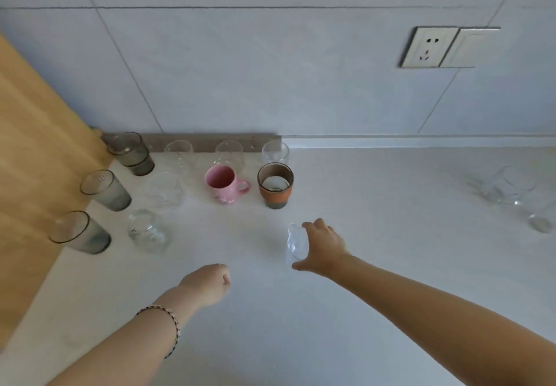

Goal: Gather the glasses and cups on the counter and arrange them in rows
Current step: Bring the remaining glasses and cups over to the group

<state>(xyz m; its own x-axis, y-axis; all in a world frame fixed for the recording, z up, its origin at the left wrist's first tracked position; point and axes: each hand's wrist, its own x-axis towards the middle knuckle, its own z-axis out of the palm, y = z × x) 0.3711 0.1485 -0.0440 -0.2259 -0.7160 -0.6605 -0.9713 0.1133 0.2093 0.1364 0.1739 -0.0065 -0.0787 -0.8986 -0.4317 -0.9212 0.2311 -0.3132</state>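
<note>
My right hand [323, 245] grips a small clear glass [296, 242] just over the white counter [376, 235], in front of an orange-banded cup [275, 185]. Left of that cup stands a pink mug [224, 184]. Three smoky grey tumblers [105, 190] line the left edge. Clear glasses stand along the back wall [230, 152] and beside the tumblers [147, 229]. My left hand [207, 283] hovers curled over the counter, holding nothing.
A wooden panel [33, 160] borders the counter on the left. A few more clear glasses [511, 190] sit at the far right. A wall socket [430, 47] is on the tiled wall behind.
</note>
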